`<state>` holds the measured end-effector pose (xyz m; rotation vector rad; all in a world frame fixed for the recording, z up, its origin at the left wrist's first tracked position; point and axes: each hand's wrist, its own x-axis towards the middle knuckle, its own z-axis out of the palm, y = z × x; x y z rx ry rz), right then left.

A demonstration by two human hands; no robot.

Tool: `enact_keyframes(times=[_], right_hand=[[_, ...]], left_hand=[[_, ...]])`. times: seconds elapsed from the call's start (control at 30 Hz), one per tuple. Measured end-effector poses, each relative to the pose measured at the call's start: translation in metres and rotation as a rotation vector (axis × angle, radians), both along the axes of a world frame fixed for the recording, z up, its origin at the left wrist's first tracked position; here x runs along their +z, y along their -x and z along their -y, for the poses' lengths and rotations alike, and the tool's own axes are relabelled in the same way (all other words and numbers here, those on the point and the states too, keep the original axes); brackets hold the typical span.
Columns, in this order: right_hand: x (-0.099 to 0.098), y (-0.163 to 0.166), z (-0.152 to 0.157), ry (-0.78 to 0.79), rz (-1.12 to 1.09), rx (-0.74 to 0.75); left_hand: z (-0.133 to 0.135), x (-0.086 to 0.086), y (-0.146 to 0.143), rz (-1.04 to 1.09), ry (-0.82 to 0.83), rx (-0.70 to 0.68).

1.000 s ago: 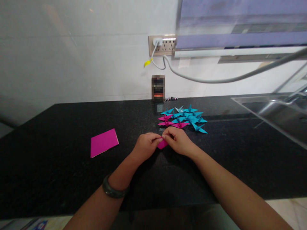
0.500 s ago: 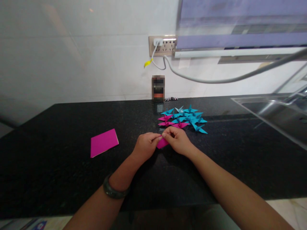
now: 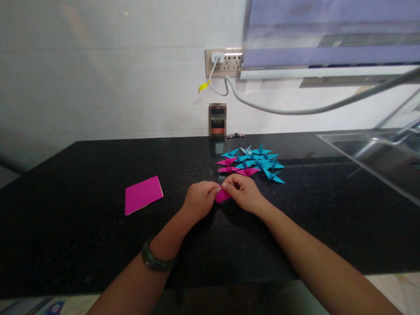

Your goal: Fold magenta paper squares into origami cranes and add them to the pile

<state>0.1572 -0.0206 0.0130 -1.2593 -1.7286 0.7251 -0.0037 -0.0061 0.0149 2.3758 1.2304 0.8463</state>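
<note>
Between my two hands is a small folded piece of pink origami paper (image 3: 223, 195), partly hidden by the fingers. My left hand (image 3: 202, 199) pinches its left side between thumb and fingers. On the other side, my right hand (image 3: 243, 192) grips the upper right edge, its fingertips close to the left thumb. Just beyond the hands several folded paper cranes stand in a cluster, blue cranes (image 3: 257, 162) mostly, with a few pink cranes (image 3: 228, 169) at the left. A stack of pink square paper (image 3: 143, 196) lies to the left, apart from my hands.
The black countertop (image 3: 82, 245) runs along a white wall. A phone-like upright object (image 3: 218, 121), its face blurred, leans at the wall beside a beaded strand (image 3: 235, 135). A metal sink (image 3: 370, 151) is at the right. A grey cable (image 3: 288, 112) hangs below the socket panel (image 3: 226, 62).
Both hands keep the same grip on the pink paper, with hardly any finger movement. The whole view has shifted very slightly.
</note>
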Motion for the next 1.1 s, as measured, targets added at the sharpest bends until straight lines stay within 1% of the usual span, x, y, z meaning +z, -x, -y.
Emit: enact_keyframes(times=[0.17,0.3,0.5,0.6,0.67,0.8,0.87,0.93,1.0,1.1], right_hand=[[0.0015,-0.0020,-0.0004,-0.117,0.068,-0.035],[0.0020,-0.0048,-0.0018,-0.210,0.159,0.032],[-0.0014,-0.0086,-0.0043,-0.237,0.196,0.104],[-0.0009,-0.0100,-0.0050,-0.249,0.194,0.115],[0.0004,-0.0097,-0.0051,-0.233,0.169,0.088],[0.0023,-0.0071,-0.0040,-0.081,0.063,0.012],[0.0016,-0.0056,-0.0031,-0.034,0.053,0.037],[0.0000,-0.0042,-0.0023,-0.031,0.084,0.077],[-0.0019,-0.0029,-0.0018,-0.030,0.092,0.094],[-0.0038,-0.0018,-0.0020,-0.008,0.040,0.097]], left_hand=[[-0.0021,0.0001,0.0039,0.052,0.006,0.019],[-0.0045,-0.0008,0.0069,0.095,0.000,0.043],[-0.0061,0.0014,0.0096,0.114,-0.026,0.071],[-0.0058,0.0028,0.0099,0.119,-0.033,0.093],[-0.0054,0.0031,0.0095,0.121,-0.029,0.092],[-0.0036,0.0028,0.0072,0.122,-0.011,0.056],[-0.0024,0.0027,0.0056,0.112,-0.004,0.023],[-0.0012,0.0025,0.0041,0.105,0.000,0.002],[-0.0005,0.0023,0.0033,0.111,0.005,0.002],[-0.0007,0.0022,0.0033,0.131,0.008,0.016]])
